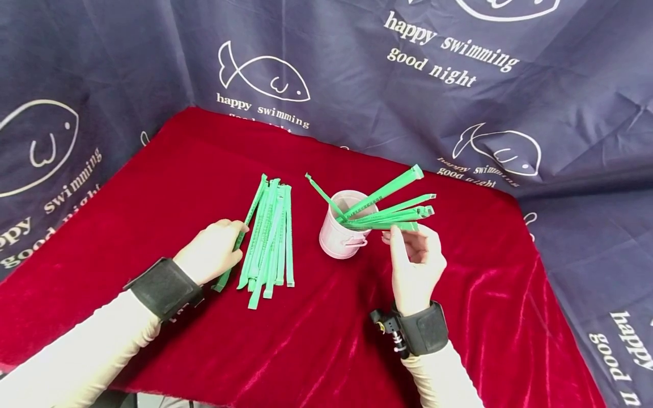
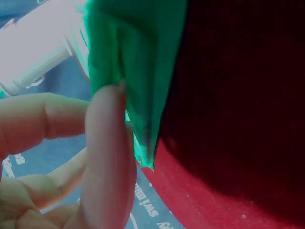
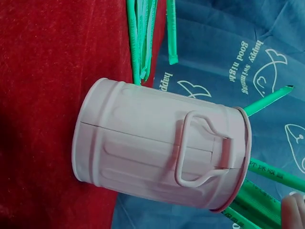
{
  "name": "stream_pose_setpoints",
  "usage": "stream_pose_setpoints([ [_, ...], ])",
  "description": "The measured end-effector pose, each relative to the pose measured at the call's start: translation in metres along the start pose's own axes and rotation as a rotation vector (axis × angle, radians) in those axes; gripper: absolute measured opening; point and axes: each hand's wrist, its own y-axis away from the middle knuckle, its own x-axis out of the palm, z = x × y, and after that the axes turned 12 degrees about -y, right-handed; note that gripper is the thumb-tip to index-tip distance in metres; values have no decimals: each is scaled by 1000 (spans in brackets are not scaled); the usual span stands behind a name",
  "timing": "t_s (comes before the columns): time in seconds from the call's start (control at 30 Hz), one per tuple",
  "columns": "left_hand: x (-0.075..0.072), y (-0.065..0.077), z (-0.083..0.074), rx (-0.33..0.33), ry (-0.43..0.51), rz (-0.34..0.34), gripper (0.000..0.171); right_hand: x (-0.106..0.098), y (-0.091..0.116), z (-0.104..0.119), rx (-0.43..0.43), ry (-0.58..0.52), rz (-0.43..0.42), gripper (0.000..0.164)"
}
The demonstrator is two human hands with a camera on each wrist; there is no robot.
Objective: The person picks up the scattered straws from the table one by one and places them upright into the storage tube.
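Note:
My left hand (image 1: 210, 250) pinches one slim green stick packet (image 1: 247, 208) at the left side of a pile of similar packets (image 1: 267, 238). In the left wrist view its thumb (image 2: 109, 152) presses along the held green packet (image 2: 143, 90). A pale pink metal bucket (image 1: 339, 238) with a small side handle (image 3: 183, 152) stands upright to the right of the pile. Several green packets (image 1: 390, 190) lean out over its rim, mostly rightward. With thumb and fingers, my right hand (image 1: 418, 263) holds the outer end of the lowest leaning packet (image 1: 380, 225).
A red velvety cloth (image 1: 316, 340) covers the table and wrinkles at the right. Behind and beside it hangs a dark blue curtain (image 1: 347, 73) with white fish and lettering. Black straps (image 1: 165, 289) circle both wrists.

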Motion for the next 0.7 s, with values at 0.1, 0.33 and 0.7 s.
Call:
stream_pose_setpoints([
  [0.1, 0, 1, -1, 6, 4, -19, 35, 0, 0, -2, 2, -40, -45, 20],
  [0.33, 3, 1, 0, 49, 34, -97, 40, 3, -5, -1, -26, -117, -132, 32],
  [0.7, 1, -5, -10, 68, 191, -208, 53, 10, 2, 8, -32, -128, -6, 17],
])
